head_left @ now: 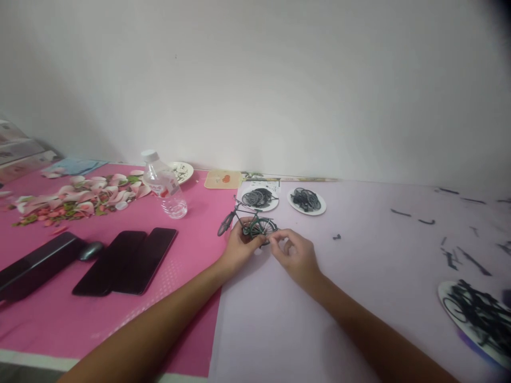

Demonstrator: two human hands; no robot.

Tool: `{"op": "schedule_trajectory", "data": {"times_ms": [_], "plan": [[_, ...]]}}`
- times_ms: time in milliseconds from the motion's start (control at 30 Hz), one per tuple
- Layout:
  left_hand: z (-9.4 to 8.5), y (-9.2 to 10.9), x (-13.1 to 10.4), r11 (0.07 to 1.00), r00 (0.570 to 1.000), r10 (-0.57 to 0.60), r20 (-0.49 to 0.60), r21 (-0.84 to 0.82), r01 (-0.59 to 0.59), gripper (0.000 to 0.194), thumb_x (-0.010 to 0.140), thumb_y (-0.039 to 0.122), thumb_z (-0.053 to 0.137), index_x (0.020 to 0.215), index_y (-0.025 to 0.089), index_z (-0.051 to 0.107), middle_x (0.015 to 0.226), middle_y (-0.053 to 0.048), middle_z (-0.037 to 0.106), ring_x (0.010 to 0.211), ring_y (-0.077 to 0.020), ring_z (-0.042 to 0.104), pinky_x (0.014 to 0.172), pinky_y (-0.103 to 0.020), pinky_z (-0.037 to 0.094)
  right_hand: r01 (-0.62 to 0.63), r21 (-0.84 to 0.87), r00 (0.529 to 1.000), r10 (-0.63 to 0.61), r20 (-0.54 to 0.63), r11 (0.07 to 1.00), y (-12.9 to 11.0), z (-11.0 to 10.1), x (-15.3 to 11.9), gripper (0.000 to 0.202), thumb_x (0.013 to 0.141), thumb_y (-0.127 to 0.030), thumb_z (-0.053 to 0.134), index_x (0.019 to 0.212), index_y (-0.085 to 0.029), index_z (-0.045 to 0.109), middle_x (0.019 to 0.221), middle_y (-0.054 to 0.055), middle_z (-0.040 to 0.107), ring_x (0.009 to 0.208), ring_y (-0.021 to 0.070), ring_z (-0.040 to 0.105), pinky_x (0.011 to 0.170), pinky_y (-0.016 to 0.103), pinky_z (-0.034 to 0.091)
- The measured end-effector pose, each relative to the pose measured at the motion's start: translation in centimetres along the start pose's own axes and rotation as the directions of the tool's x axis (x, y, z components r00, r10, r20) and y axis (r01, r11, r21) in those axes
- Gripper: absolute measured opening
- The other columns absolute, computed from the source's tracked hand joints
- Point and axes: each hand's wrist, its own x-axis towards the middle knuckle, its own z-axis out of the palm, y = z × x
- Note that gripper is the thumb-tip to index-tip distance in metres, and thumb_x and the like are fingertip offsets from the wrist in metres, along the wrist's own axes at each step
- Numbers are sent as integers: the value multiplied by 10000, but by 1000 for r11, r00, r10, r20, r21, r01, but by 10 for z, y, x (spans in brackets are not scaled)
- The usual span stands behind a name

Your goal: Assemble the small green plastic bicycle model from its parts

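A small model bicycle (255, 219), dark green and black, is held above the table with its front wheel to the left. My left hand (238, 249) is closed around its lower frame near the pedals, the thumb along the rear wheel's lower edge. At the rear wheel's right side, my right hand (293, 249) has thumb and forefinger pinched together; what is between them is too small to make out. Behind the bicycle stands a white plate (275, 206) of dark wheels, and beside it another white plate (323, 208) of dark parts.
At left on the pink cover lie two dark phones (146, 260), a black box (43, 263) and many petals (85, 196). A plastic bottle (163, 186) stands upright. Loose black pieces (473, 260) and a plate of dark model bicycle parts (477, 319) are at right.
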Motion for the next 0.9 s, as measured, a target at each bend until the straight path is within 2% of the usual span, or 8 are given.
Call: {"op": "schedule_trajectory", "data": {"times_ms": [400,533,733,900], "plan": [[1,2,-1,1000,1000,0,30,-3,0,501,774,261,805,1178,200,516,942,-19,689,844,-154,683,818,-295,547,-23,12,1000,23,1,1000,2,-2,1,85,908,-281,662,866,-210,684,819,6,723,536,104,551,528,242,464],[1,0,-2,1000,999,5,32,22,-6,504,773,262,808,1178,204,514,939,-16,672,840,-152,671,806,-289,540,-36,11,999,37,-35,999,3,-2,0,88,896,-290,681,874,-211,711,789,1,726,520,102,532,513,245,446],[-1,-2,-2,1000,995,10,97,-8,-9,508,802,257,804,1203,207,496,972,-21,661,901,-160,668,866,-310,535,-74,34,994,76,-77,997,3,-2,1,85,886,-286,694,855,-209,712,804,0,732,528,96,526,538,246,452],[-1,-1,-2,999,995,-13,96,-33,16,516,794,242,810,1204,209,499,987,-21,666,904,-161,667,875,-319,530,-52,45,995,55,-88,998,4,-4,2,77,891,-266,687,843,-206,696,783,4,709,547,102,521,533,249,440]]}}
